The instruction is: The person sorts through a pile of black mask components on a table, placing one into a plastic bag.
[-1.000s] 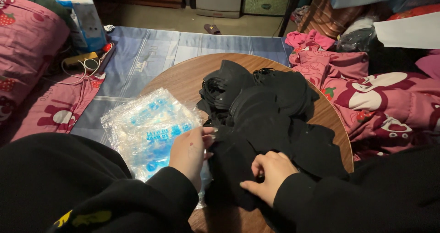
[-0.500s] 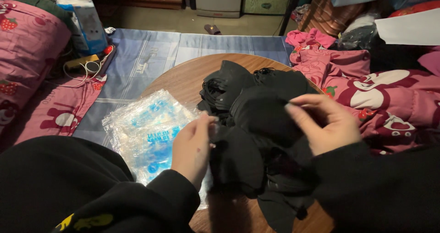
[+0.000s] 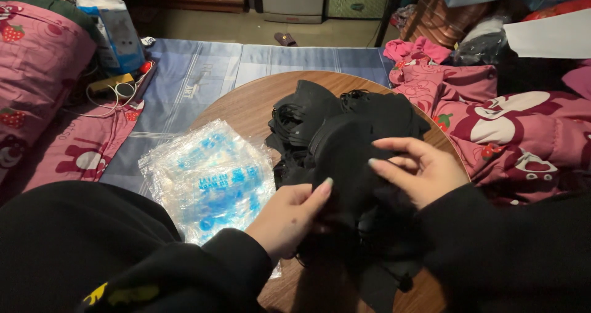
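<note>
both hands on the black mask pile

left hand [image 3: 289, 217] sits lower centre of frame, fingers together and curled, thumb up against the near edge of the pile of black face masks [image 3: 345, 159]. looks like a pinch on the top mask between thumb and fingers, though the fingertips are tucked under the fabric so the exact grip isn't visible. wrist comes in from the lower left, black sleeve over it.

right hand [image 3: 418, 171] is right of centre, palm turned left, fingers loosely spread and half curled, fingertips touching the right side of the same top mask. forearm enters from the lower right, also in a black sleeve.

the pile lies in the middle of the round wooden table [image 3: 246, 106] (ear loops showing at its upper edge). just left of it, touching the left wrist area, is a stack of clear plastic packets with blue print [image 3: 206, 180]. pink bedding [image 3: 523, 128] at right, well apart from the hands.
</note>
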